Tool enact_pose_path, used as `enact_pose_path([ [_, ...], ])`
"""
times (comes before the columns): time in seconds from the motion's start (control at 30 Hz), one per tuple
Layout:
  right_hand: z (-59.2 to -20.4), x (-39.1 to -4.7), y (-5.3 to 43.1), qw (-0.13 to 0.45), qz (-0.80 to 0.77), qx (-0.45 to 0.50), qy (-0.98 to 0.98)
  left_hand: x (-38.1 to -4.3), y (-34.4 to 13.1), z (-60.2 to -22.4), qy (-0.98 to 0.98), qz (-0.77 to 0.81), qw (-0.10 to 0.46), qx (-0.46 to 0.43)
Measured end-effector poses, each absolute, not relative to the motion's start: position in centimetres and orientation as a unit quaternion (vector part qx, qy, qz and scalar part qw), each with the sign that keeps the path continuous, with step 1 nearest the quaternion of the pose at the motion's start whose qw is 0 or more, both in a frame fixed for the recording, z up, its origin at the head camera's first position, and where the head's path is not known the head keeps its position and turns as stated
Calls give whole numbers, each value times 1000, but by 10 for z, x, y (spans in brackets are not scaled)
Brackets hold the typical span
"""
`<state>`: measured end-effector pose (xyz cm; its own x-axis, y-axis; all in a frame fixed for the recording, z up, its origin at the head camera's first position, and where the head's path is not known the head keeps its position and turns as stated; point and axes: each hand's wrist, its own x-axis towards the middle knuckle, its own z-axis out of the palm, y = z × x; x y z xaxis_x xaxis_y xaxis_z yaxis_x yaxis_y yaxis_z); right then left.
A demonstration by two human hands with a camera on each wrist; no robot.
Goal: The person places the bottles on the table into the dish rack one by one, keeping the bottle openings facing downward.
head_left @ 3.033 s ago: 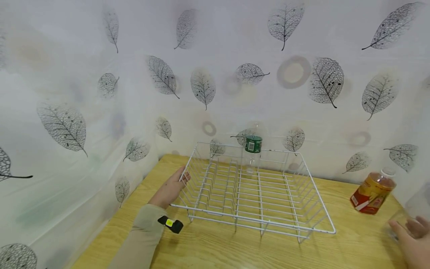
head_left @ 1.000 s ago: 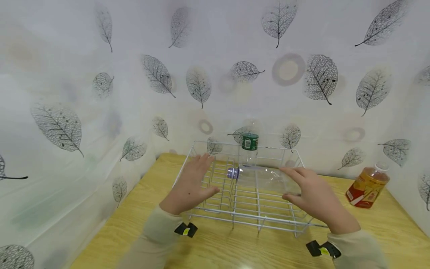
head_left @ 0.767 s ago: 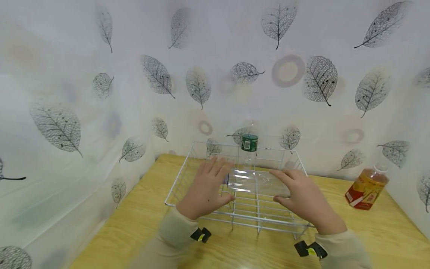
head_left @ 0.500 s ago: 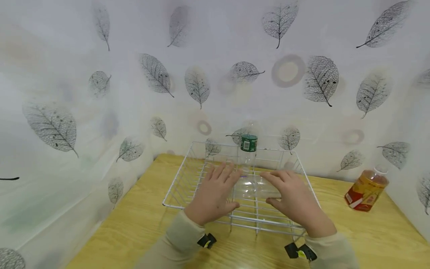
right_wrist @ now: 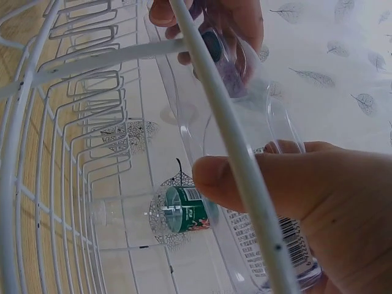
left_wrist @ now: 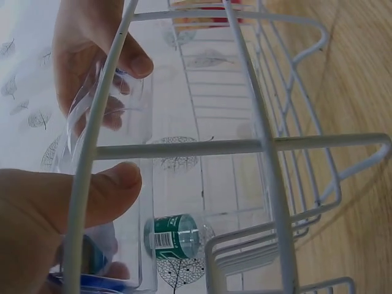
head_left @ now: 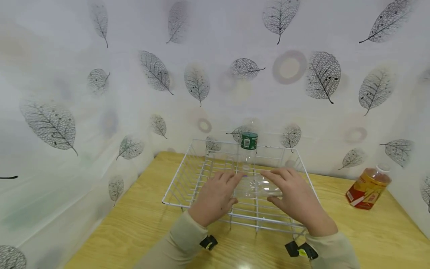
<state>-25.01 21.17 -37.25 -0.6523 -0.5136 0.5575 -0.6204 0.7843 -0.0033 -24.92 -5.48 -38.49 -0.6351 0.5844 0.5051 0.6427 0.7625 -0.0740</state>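
Observation:
A clear plastic bottle (head_left: 255, 186) lies sideways between my two hands over the white wire rack (head_left: 231, 215). My left hand (head_left: 215, 196) grips its purple-blue cap end, mostly covering the cap in the head view. At the other end my right hand (head_left: 295, 198) holds the bottle's base, thumb in front and fingers behind. The right wrist view shows printed text and a barcode (right_wrist: 297, 248) on the bottle near the right thumb (right_wrist: 220, 177). Behind it, a clear bottle with a green label (head_left: 249, 141) stands at the rack's back side.
On the wooden table (head_left: 134, 224), right of the rack, stands a bottle with a red and yellow label (head_left: 368, 186) and a pale cap. A leaf-printed white sheet (head_left: 215, 45) hangs behind and to the left. Rows of wire dividers (head_left: 209, 172) fill the rack's left part.
My right hand has brought the clear bottle from the far right over the rack. My left hand has left the rack's left side and taken hold of the cap end.

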Motion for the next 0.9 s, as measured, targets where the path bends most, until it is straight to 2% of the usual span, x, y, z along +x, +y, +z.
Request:
enact_pose_path([
  [0.17, -373, -250, 209, 261, 97, 310, -909, -251, -57, -384, -900, -40, 262, -345],
  [0.4, -375, -248, 206, 247, 149, 308, -906, -251, -61, -382, -910, -47, 239, -337],
  [0.73, -367, -244, 213, 227, 339, 249, -878, -249, -65, -377, -913, -118, 208, -332],
  [0.9, -361, -240, 216, 192, 467, 208, -838, -248, -67, -375, -911, -156, 195, -328],
])
